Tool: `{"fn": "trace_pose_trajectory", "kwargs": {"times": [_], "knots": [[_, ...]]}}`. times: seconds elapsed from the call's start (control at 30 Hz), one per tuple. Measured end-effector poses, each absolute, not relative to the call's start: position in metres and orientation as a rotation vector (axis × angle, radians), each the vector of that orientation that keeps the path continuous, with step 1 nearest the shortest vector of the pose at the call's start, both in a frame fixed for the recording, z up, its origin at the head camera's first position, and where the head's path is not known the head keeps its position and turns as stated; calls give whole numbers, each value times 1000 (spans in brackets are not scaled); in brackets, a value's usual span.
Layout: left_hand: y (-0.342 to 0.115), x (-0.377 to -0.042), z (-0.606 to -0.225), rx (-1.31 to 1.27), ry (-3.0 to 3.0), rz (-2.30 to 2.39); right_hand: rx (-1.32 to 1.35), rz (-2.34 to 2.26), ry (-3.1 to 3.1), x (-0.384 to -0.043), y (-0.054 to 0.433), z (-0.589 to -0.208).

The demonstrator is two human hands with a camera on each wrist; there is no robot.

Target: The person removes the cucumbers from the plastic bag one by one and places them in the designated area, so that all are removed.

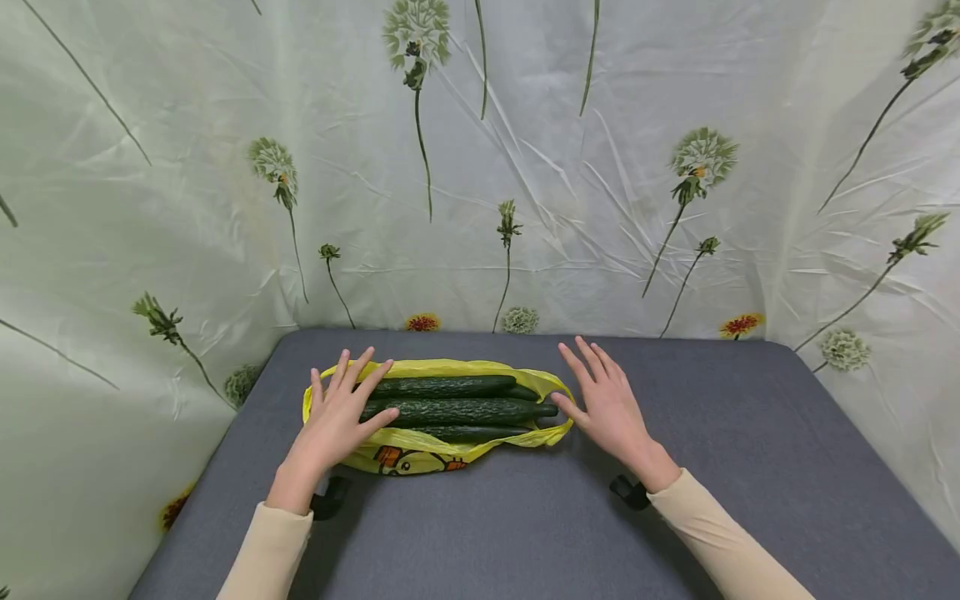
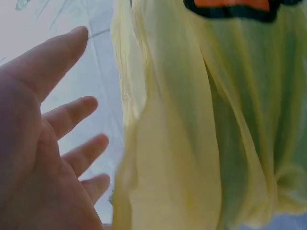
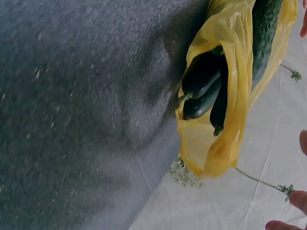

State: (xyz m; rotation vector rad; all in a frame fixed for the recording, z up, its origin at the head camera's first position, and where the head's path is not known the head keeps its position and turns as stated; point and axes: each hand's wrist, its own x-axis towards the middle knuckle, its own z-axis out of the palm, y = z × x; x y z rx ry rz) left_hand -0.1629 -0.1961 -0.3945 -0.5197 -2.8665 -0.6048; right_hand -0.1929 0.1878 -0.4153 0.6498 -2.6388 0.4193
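Note:
Several dark green cucumbers (image 1: 465, 411) lie side by side in a yellow plastic bag (image 1: 450, 367) with a printed cartoon figure on its front. The bag's mouth gapes upward, and in the right wrist view cucumber ends (image 3: 204, 98) show at its side opening. Over the bag's left end my left hand (image 1: 333, 421) is spread with fingers straight, overlapping the cucumbers in the head view. The left wrist view shows that hand (image 2: 53, 139) apart from the yellow plastic (image 2: 168, 143), holding nothing. My right hand (image 1: 609, 408), fingers also extended, hovers by the bag's right end.
A dark grey cloth-covered table (image 1: 525, 533) bears the bag near its far edge. Behind and to the left hangs a pale curtain (image 1: 525, 167) printed with dandelions. Dark wrist straps (image 1: 628, 492) sit under both wrists.

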Motion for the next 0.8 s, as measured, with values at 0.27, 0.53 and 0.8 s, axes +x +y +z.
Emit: {"fn": "trace_pose_trajectory", "kwargs": {"times": [0.27, 0.53, 0.8], "knots": [[-212, -165, -397, -553, -2876, -563, 797, 519, -2505, -194, 175, -417], [-223, -167, -404, -570, -2893, -588, 859, 589, -2512, -191, 154, -419], [-228, -168, -410, -539, -2931, -627, 961, 627, -2480, -189, 133, -422]]}}
